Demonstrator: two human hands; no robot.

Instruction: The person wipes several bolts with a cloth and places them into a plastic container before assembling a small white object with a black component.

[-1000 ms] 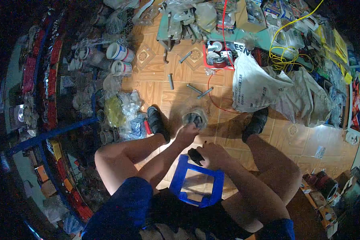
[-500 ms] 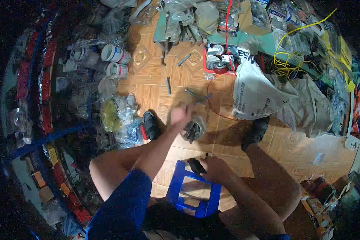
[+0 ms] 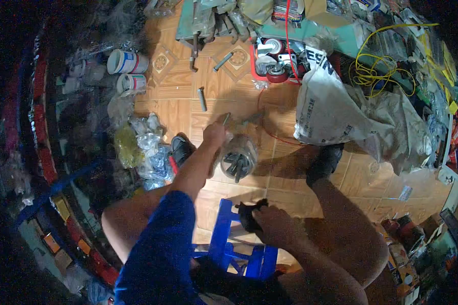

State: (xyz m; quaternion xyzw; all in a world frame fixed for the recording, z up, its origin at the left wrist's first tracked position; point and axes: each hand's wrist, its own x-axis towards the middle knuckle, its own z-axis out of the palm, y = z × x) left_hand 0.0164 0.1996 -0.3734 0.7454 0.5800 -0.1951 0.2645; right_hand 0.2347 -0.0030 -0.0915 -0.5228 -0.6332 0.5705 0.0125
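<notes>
My left hand (image 3: 215, 134) is closed, with a short metal bolt (image 3: 226, 119) sticking up from its fingertips. Just right of that hand, a clear plastic bag or container (image 3: 250, 147) on the tiled floor holds several dark metal pieces (image 3: 237, 163). Beyond the hand lie one grey bolt (image 3: 202, 99) and, farther off, another (image 3: 223, 61). A blurred metal piece (image 3: 253, 118) rests by the red cord. My right hand (image 3: 276, 223) grips a crumpled black cloth (image 3: 249, 215) above the blue plastic stool (image 3: 220, 229).
A white printed sack (image 3: 320, 112) slumps at right, near my shoe (image 3: 324, 163). A red tray (image 3: 254, 68) of caster wheels stands ahead. Yellow cable (image 3: 364, 76) coils behind the sack. White tubs (image 3: 127, 62) and plastic bags (image 3: 150, 145) line the left.
My left hand has moved left and forward, and a bolt now shows in its fingers. The right hand still holds the black cloth. The whole view has shifted slightly.
</notes>
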